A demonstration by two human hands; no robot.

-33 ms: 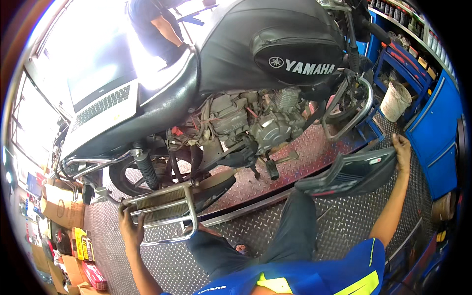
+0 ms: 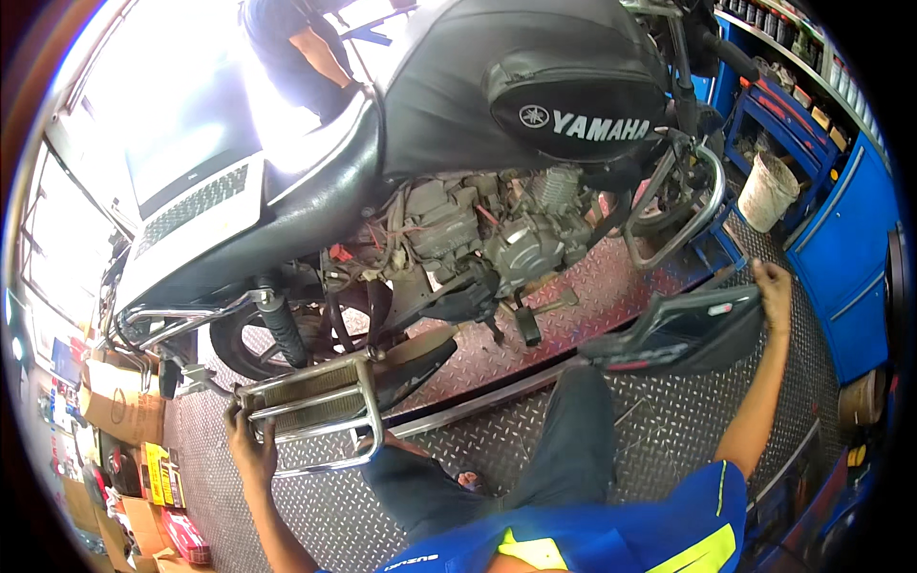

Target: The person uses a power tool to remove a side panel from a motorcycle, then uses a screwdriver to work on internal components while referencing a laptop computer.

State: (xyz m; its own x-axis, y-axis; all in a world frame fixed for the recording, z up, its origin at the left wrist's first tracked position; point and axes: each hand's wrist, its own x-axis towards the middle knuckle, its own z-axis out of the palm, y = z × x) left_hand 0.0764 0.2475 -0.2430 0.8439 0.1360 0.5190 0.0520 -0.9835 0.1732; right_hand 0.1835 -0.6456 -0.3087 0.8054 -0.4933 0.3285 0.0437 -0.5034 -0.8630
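Motorcycle [image 2: 449, 224], one: standing over a red treaded plate [image 2: 607, 298], its front pointing to the person's right, its engine [image 2: 535, 250] showing bare on the near side.

Side panel [image 2: 678, 349], dark, one: hanging apart from the motorcycle, on the near side of its front half, between its chrome crash bar [image 2: 721, 186] and the person.

Hands, one pair. Right hand [image 2: 774, 286]: clasping the side panel's outer end between thumb and fingers; the wrist is bending inward, the right forearm [image 2: 764, 387] reaching out and up towards the motorcycle's front. Left hand [image 2: 250, 439]: gripping the outer edge of a chrome rack [image 2: 315, 387] beside the motorcycle's rear wheel [image 2: 239, 339]; its fingers are curling, its thumb is standing apart, and the left forearm [image 2: 282, 530] is slanting up from the lower edge.

Laptop [image 2: 201, 205], open, one: resting on the motorcycle's seat, keyboard facing up.

Cover [image 2: 435, 105], black, one: wrapping the motorcycle's tank.

Co-worker [image 2: 306, 53], dark-clothed, one: standing beyond the motorcycle's seat, an arm extending downward.

Surroundings: a whitish bucket [image 2: 767, 194] standing near the motorcycle's front; a blue cabinet [image 2: 845, 267] standing farther out past it; a cardboard box [image 2: 124, 401] sitting behind the motorcycle's rear.
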